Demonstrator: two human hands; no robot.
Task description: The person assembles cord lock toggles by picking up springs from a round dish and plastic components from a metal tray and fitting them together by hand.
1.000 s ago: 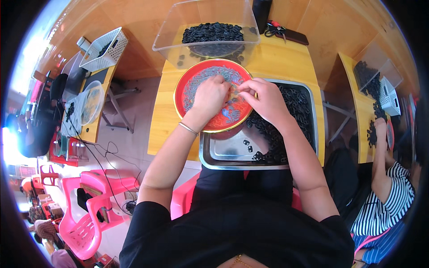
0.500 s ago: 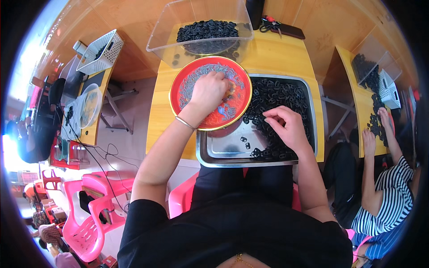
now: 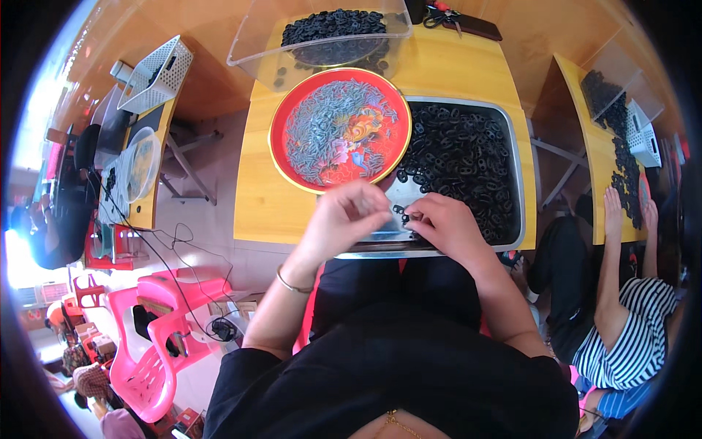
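My left hand point(image 3: 349, 214) hovers over the near left corner of the metal tray point(image 3: 521, 183). Its fingers curl toward the thumb, and anything between the tips is too small to make out. Beside it, my right hand point(image 3: 447, 225) pinches a small black plastic piece point(image 3: 406, 219) at its fingertips, over the tray. Many black oval pieces with holes point(image 3: 468, 157) fill the tray's right and far parts. Just left of the tray, a red round dish with a gold rim point(image 3: 276, 146) holds many thin grey pins point(image 3: 322, 117).
A clear plastic bin point(image 3: 241, 53) with more black pieces stands at the table's far side. Scissors point(image 3: 442, 11) and a dark flat case point(image 3: 479, 28) lie behind. On the right, a co-worker's hands point(image 3: 613, 212) rest at another table. A pink chair point(image 3: 157, 351) and cables are left.
My left hand has left the red dish and come down beside my right hand. My right hand has moved nearer and left, to the tray's front, and now pinches a black piece.
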